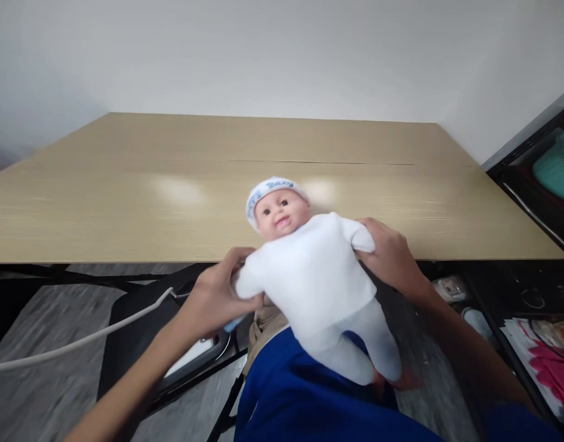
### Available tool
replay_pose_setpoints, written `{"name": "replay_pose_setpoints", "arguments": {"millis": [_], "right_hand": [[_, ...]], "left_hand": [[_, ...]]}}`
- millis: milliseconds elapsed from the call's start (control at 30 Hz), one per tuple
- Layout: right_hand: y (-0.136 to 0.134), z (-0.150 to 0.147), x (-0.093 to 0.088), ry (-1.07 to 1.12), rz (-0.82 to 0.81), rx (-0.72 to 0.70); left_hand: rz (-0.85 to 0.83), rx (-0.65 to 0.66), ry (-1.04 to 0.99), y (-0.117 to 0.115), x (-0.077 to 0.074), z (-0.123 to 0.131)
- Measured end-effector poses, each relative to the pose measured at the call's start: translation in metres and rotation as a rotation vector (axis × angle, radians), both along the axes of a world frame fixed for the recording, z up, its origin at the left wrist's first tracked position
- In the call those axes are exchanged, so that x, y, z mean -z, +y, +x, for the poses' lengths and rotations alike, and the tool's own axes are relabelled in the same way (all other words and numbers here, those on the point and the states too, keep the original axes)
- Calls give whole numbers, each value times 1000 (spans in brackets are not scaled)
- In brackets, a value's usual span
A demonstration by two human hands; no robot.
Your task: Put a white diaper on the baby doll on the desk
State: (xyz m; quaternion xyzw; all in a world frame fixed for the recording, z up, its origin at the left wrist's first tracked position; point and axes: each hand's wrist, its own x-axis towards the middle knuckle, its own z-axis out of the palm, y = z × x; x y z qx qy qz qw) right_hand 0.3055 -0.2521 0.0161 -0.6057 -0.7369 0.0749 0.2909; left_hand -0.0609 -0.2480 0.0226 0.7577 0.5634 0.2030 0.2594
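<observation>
Baby doll in white clothes is held face-up across the near edge of the wooden table, its body over the blue clothing on the person's lap. Taking the doll's chest as the clock centre, its head, in a white cap with blue lettering, points to 11 o'clock and its legs to between 4 and 5. At 9 o'clock the left hand is closed around one arm, thumb and fingers on either side; between 2 and 3 the right hand grips the other arm, its fingertips hidden. Whether the head touches the tabletop, I cannot tell. The step in hand looks to be steadying or positioning the doll by both arms. Any move from here calls for both hands to travel together, keeping the grip even, since the legs appear to lack support from either hand.
</observation>
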Motion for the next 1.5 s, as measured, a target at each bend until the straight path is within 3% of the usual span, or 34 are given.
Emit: {"name": "replay_pose_setpoints", "arguments": {"millis": [67, 133, 300, 400, 600, 733, 867, 1033, 1200, 1367, 1500], "right_hand": [[22, 9, 8, -23, 7, 63], [42, 18, 17, -41, 3, 98], [65, 38, 37, -70, -37, 98], [62, 45, 45, -53, -53, 59], [43, 48, 59, 4, -68, 61], [52, 49, 62, 5, -103, 63], [90, 53, 62, -7, -83, 45], [147, 60, 63, -49, -18, 8], [192, 64, 72, -80, 56, 32], [237, 63, 80, -131, 117, 103], [273, 63, 83, -123, 154, 105]], "left_hand": [[-8, 50, 34, 40, -12, 11], [-9, 100, 38, 76, -14, 21], [20, 158, 49, 141, 2, 29], [35, 155, 98, 153, 12, 24], [-34, 74, 261, 141, 27, 8], [12, 103, 235, 146, 33, 9], [100, 102, 246, 174, 31, 18], [138, 102, 311, 227, 32, 26], [200, 13, 324, 275, 45, 29], [427, -66, 285, 310, 63, 35], [465, -99, 292, 337, 70, 37]]}}
